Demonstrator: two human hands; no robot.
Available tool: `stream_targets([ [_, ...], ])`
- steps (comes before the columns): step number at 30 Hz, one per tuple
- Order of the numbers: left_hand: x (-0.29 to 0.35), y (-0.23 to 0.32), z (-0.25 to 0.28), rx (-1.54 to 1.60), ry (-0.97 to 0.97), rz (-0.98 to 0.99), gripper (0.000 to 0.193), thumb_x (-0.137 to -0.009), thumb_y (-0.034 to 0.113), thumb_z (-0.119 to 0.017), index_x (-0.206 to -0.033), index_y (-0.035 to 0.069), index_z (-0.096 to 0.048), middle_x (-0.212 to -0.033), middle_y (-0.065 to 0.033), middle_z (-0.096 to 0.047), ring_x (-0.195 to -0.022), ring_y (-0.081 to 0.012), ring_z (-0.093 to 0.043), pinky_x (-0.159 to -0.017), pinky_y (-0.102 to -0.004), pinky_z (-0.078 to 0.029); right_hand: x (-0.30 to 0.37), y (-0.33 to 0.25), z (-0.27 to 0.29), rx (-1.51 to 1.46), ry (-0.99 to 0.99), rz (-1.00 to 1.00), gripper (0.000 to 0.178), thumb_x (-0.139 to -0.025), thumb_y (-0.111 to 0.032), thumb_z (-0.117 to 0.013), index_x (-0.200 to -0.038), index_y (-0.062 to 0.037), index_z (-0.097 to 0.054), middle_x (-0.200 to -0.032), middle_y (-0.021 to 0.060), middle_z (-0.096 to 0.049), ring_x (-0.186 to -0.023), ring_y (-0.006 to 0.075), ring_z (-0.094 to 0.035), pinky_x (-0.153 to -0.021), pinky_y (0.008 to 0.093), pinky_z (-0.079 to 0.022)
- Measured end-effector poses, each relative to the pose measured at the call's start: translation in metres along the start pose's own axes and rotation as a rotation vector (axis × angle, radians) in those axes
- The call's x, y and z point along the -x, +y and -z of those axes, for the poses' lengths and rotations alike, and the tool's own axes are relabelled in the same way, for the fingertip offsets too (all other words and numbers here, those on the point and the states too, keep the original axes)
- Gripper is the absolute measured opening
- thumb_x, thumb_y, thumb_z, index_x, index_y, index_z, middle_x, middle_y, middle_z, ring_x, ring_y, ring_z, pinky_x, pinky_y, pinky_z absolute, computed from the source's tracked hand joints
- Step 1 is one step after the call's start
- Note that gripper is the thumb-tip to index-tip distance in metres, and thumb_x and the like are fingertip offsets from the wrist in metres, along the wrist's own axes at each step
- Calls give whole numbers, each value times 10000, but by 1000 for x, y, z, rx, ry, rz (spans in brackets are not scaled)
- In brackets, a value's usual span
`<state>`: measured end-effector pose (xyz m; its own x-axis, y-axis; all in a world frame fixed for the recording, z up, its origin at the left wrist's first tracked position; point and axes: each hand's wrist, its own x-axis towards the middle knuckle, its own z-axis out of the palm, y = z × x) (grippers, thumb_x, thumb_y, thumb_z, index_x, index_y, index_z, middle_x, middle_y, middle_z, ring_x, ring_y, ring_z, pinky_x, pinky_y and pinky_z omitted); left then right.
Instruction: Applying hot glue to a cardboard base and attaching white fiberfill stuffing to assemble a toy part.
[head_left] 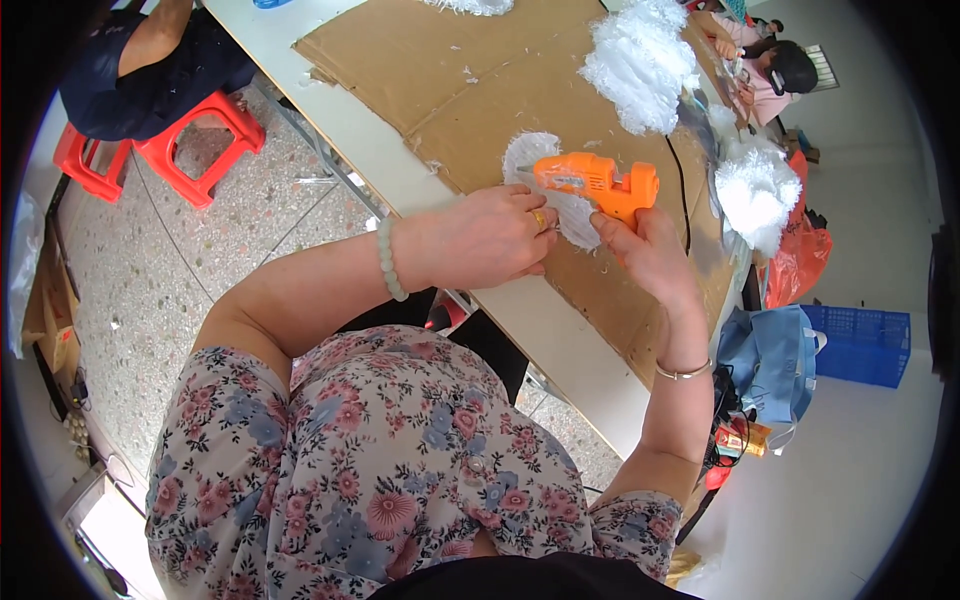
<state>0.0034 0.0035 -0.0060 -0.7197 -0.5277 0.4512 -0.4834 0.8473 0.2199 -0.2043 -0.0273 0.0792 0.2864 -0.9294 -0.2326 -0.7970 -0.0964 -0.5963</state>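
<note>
While the left hand (497,235), grip unclear, overlaps ragged white material (576,218), the right (650,250) holds an orange glue gun (580,173).

Glue gun (572,172), cardboard (490,100) and worktable (580,355) suggest a workshop.

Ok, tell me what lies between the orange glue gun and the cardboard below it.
In the head view, a white, fuzzy-edged piece lies on the cardboard, partly beneath the glue gun.
</note>
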Motion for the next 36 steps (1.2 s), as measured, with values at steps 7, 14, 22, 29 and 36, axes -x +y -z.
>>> stream_targets([
  [7, 0, -1, 0, -2, 6, -10, 362, -747, 255, -688, -966, -22, -607, -1075, -148, -591, -1046, -288, -564, -920, -371, -442, 0, 7, 8, -464, 42, -44, 221, -896, -224, -599, -989, -25, -579, -775, 39, -604, -654, 119, -563, -572, 248, -439],
  [14, -1, -2, -3, -113, 107, -50, 259, -772, 265, -660, -831, 16, -626, -858, -75, -593, -876, -223, -568, -779, -336, -451, -17, -8, -13, -747, 63, -62, 236, -922, -207, -559, -1048, -8, -568, -906, 93, -637, -788, 189, -648, -691, 302, -524],
  [22, -5, 7, 5, -90, 9, 0, 310, -749, 277, -682, -901, 13, -628, -964, -93, -606, -948, -232, -566, -822, -346, -448, -63, -14, -25, -511, 131, 49, 316, -923, -188, -565, -1148, 33, -546, -1061, 89, -610, -1002, 174, -607, -860, 294, -475],
  [29, -5, 5, -1, -124, 94, -25, 290, -758, 288, -672, -882, 29, -633, -911, -76, -614, -914, -223, -577, -793, -339, -453, -90, -13, -34, -384, 63, 182, 319, -921, -190, -573, -1158, 22, -545, -1070, 47, -589, -972, 128, -587, -851, 278, -466],
  [36, -3, 5, 0, -125, 89, -12, 282, -748, 276, -680, -869, 27, -626, -926, -84, -616, -922, -226, -575, -810, -346, -454, -79, -12, -36, -307, 91, 308, 320, -911, -217, -594, -1138, 7, -558, -950, 21, -613, -874, 86, -569, -732, 252, -453],
])
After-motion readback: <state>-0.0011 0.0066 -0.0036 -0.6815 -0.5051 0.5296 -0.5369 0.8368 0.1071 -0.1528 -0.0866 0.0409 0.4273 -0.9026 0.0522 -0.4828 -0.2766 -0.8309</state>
